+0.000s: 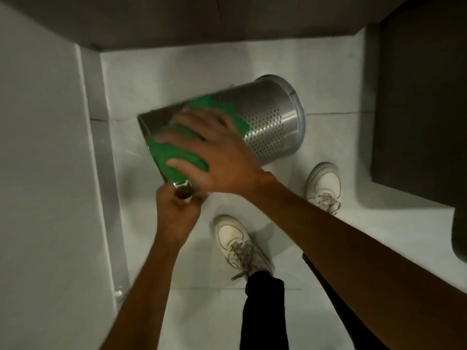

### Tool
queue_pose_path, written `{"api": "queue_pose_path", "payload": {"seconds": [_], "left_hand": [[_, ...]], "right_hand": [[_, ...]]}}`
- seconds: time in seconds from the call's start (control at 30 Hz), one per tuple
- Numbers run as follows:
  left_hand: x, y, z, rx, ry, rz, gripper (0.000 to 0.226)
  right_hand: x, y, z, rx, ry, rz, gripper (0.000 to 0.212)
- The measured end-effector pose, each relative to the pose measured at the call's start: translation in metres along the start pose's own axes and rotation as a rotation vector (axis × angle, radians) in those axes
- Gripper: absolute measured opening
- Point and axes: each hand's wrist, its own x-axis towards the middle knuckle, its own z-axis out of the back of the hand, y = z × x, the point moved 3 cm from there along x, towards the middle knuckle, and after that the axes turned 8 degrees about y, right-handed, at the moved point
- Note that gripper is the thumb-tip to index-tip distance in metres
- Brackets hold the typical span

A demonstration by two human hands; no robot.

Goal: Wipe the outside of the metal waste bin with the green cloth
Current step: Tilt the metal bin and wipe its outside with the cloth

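Item: metal waste bin [267, 114], tilted above the floor; my left hand [177, 208] grips its rim. Right hand [217, 150], spread, presses green cloth [177, 152] against the wall (I'd rotate gradually, overlapping strokes).

The waste bin [267, 114] is brushed, perforated metal with a dull sheen, the green cloth [174, 150] nubbly, the floor [328, 248] smooth pale tile.

Head view, dim and grey-green in cast. We note motion blur on the right hand [214, 150] and green cloth [177, 152]; soft highlights on the metal waste bin [273, 117] toward 2 o'clock; faint shadows beneath the white shoes [235, 238]; wide-angle bending at the edges; dark corners at 12 and 3 o'clock.
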Motion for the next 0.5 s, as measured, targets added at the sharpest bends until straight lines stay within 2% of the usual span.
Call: {"api": "queue_pose_path", "payload": {"seconds": [0.03, 0.07, 0.13, 0.2, 0.23, 0.3, 0.4, 0.47, 0.5], "left_hand": [[-0.006, 0.009, 0.002, 0.102, -0.004, 0.019, 0.033], [-0.008, 0.014, 0.004, 0.105, 0.010, 0.057, 0.035], [-0.007, 0.011, 0.008, -0.042, 0.092, 0.107, 0.041], [0.003, 0.007, -0.002, -0.171, 0.153, 0.150, 0.047], [0.010, 0.002, -0.006, -0.214, 0.126, 0.165, 0.052], [0.020, -0.007, -0.004, -0.297, 0.055, 0.187, 0.052], [0.022, -0.012, 0.003, -0.309, 0.015, 0.212, 0.030], [0.014, -0.011, 0.006, -0.280, 0.043, 0.195, 0.030], [0.010, -0.010, 0.007, -0.266, 0.063, 0.181, 0.034]], "right_hand": [[-0.013, -0.024, 0.006, -0.021, -0.062, -0.151, 0.046], [-0.030, -0.050, 0.015, -0.054, -0.148, -0.355, 0.045], [-0.067, -0.096, 0.033, -0.043, -0.309, -0.763, 0.041], [-0.079, -0.112, 0.034, -0.001, -0.342, -0.931, 0.040], [-0.071, -0.109, 0.032, -0.013, -0.323, -0.886, 0.042], [-0.042, -0.075, 0.019, -0.053, -0.244, -0.609, 0.047], [-0.005, -0.013, -0.011, -0.023, 0.002, -0.120, 0.058], [-0.007, -0.002, -0.014, 0.007, 0.129, 0.017, 0.057], [-0.013, -0.012, -0.007, 0.013, 0.077, -0.005, 0.053]]}}
